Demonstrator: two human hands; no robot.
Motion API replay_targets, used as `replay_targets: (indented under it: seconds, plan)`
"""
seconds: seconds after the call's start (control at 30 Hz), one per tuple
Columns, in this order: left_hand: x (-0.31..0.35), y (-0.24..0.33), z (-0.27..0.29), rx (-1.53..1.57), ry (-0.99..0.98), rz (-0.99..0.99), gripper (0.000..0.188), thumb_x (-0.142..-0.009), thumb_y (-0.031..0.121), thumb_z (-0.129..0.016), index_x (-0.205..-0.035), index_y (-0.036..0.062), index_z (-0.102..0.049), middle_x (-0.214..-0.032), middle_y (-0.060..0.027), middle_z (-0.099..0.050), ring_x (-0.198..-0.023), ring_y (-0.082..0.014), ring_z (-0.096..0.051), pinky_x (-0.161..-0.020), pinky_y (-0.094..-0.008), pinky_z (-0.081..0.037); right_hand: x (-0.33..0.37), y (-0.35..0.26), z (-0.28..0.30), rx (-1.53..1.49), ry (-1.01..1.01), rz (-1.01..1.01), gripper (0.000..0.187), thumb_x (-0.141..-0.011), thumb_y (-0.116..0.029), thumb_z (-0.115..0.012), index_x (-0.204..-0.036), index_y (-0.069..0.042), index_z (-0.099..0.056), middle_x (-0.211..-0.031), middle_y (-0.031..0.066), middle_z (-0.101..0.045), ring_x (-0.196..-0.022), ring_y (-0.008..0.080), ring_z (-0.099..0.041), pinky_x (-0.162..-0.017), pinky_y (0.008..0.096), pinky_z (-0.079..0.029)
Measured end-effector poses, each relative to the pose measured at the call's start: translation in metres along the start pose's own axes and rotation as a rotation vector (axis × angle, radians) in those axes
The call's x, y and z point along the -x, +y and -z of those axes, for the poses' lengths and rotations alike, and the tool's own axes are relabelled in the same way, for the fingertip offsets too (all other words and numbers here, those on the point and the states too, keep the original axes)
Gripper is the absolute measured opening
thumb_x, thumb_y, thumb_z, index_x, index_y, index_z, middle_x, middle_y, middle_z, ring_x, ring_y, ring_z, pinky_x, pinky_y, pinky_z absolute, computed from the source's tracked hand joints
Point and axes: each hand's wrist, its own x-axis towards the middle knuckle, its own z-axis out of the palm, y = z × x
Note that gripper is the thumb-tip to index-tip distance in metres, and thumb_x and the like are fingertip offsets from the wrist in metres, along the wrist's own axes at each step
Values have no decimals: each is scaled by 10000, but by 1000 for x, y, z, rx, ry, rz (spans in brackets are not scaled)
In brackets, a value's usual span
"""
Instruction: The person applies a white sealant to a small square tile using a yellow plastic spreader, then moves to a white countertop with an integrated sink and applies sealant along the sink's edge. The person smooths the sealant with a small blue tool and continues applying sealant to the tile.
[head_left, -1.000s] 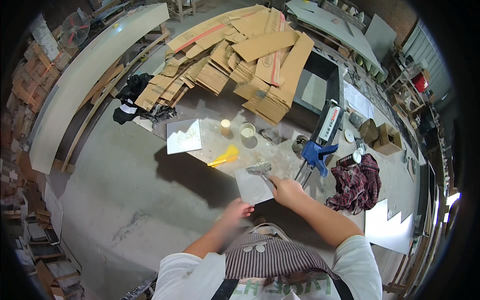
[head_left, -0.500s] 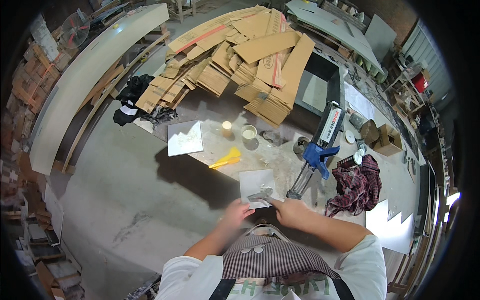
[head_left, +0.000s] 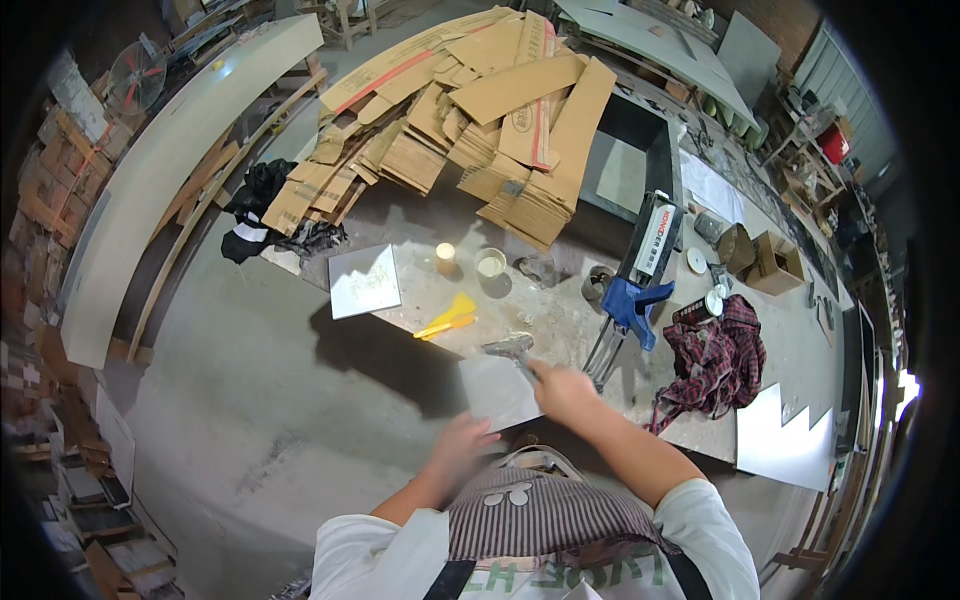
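A small grey square tile [head_left: 497,388] lies at the near edge of the stone worktable [head_left: 570,330]. My left hand [head_left: 463,446] rests at the tile's near corner and steadies it. My right hand [head_left: 563,387] is closed on the handle of a scraper [head_left: 512,349], whose metal blade sits at the tile's far edge. A second light tile [head_left: 364,280] lies flat further left on the table. A yellow scraper [head_left: 449,317] lies between the two tiles.
Two small cups [head_left: 446,257] [head_left: 490,263] stand behind the tiles. A blue caulking gun [head_left: 638,295], a tin [head_left: 597,283] and a plaid red cloth [head_left: 712,359] lie to the right. Flattened cardboard [head_left: 480,110] is piled behind. A long pale slab [head_left: 160,170] lies left.
My right hand has gone from the tile's far edge toward me and out again with the scraper. My left hand stays at the near corner.
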Motion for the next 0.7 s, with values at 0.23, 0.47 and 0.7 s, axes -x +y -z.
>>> replay_targets:
  seconds: [0.23, 0.47, 0.7]
  plan:
    - [6, 27, -2, -102, 138, -78, 291, -956, 286, -544, -1198, 124, -532, -1150, 2, -595, -983, -141, -557, -695, -332, -447, 69, 67, 35, -798, -77, -287, 417, -849, -194, -614, -1249, -75, -590, -782, 65, -654, -598, 152, -595, -579, 286, -474]
    - [41, 58, -11, -241, 61, -80, 317, -959, 262, -528, -1229, 97, -517, -1155, -22, -597, -1005, -155, -563, -746, -338, -469, 90, 59, 7, -1050, -71, -292, 426, -861, -166, -607, -1279, -93, -570, -779, 47, -629, -634, 119, -564, -606, 259, -464]
    - [75, 94, -21, -404, 57, -154, 364, -934, 226, -554, -1237, 29, -512, -1071, -46, -631, -900, -162, -610, -768, -279, -480, 28, 58, -30, -446, 315, -44, 438, -845, -125, -568, -1281, -115, -527, -1042, 228, -594, -952, 381, -591, -852, 430, -477]
